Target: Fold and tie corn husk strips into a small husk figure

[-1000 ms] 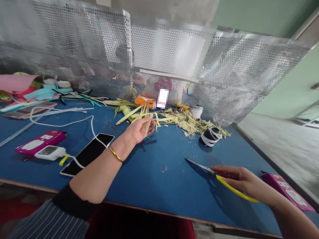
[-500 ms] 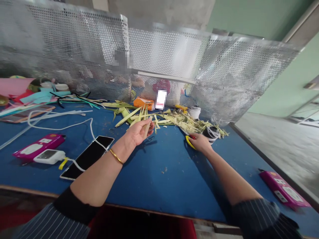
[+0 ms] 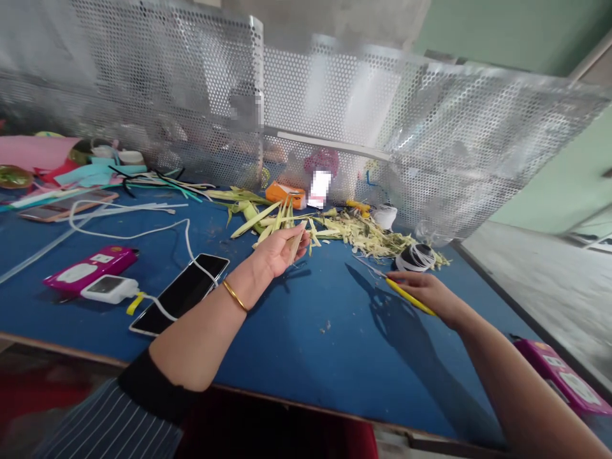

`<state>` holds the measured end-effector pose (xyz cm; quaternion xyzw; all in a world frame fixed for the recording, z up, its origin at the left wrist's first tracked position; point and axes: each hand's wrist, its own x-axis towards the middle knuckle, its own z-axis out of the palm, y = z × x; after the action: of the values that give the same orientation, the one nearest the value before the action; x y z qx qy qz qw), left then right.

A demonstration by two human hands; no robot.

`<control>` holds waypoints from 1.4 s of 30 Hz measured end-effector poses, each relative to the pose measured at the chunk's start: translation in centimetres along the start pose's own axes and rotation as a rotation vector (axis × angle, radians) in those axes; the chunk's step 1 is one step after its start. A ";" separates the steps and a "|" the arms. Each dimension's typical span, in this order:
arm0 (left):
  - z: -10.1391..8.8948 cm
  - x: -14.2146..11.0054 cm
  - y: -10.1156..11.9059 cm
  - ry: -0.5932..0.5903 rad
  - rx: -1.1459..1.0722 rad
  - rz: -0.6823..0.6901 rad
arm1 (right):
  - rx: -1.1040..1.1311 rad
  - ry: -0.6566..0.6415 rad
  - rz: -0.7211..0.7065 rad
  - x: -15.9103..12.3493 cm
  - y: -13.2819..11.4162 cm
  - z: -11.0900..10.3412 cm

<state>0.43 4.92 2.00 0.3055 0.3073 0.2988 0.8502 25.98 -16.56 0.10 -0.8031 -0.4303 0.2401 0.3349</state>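
Note:
Pinched in my left hand (image 3: 277, 250) is a small bunch of pale corn husk strips (image 3: 295, 247), its ends pointing up and away from me. My right hand (image 3: 430, 294) grips scissors (image 3: 406, 297) with yellow handles, lifted over the table so that their shadow falls on the blue top. The blades point left and away from me, apart from the husks. Behind my left hand lie longer green husk leaves (image 3: 255, 220). A heap of shredded husk scraps (image 3: 368, 234) spreads beyond the scissors.
A spool of white cord (image 3: 415, 258) stands beside the scraps. An orange tissue pack (image 3: 285, 194) and a lit phone (image 3: 319, 189) lean near the perforated screen (image 3: 329, 95). On the left are a tablet (image 3: 184, 293), a white cable and a magenta pack (image 3: 90, 271); another magenta pack (image 3: 564, 376) lies right.
My right hand has picked the scissors up off the table beside the scraps and drawn them right and towards me. My left hand keeps its hold on the strips; the view has shifted slightly.

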 end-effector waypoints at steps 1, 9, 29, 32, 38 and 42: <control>0.0 0.0 -0.1 -0.005 0.004 -0.001 | -0.027 -0.038 -0.018 -1.1 0.7 -0.6; 0.3 0.1 -1.0 -0.019 0.055 -0.022 | -0.256 -0.053 -0.067 -3.0 3.3 -0.7; 0.4 -0.2 -1.6 0.020 0.123 -0.042 | -0.785 0.581 0.239 4.8 -1.9 -1.4; 0.1 0.2 -1.7 0.005 0.118 -0.044 | -0.759 0.472 0.258 5.2 -1.0 -2.8; -0.1 0.7 -1.8 0.008 0.121 -0.040 | -0.566 0.354 0.057 2.0 1.7 -6.6; 0.3 0.4 -2.0 0.022 0.132 -0.049 | -0.499 0.307 0.016 -1.2 3.7 -10.0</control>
<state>1.58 3.79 0.65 0.3499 0.3431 0.2603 0.8319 34.09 -22.36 4.04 -0.8910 -0.4141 0.0049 0.1863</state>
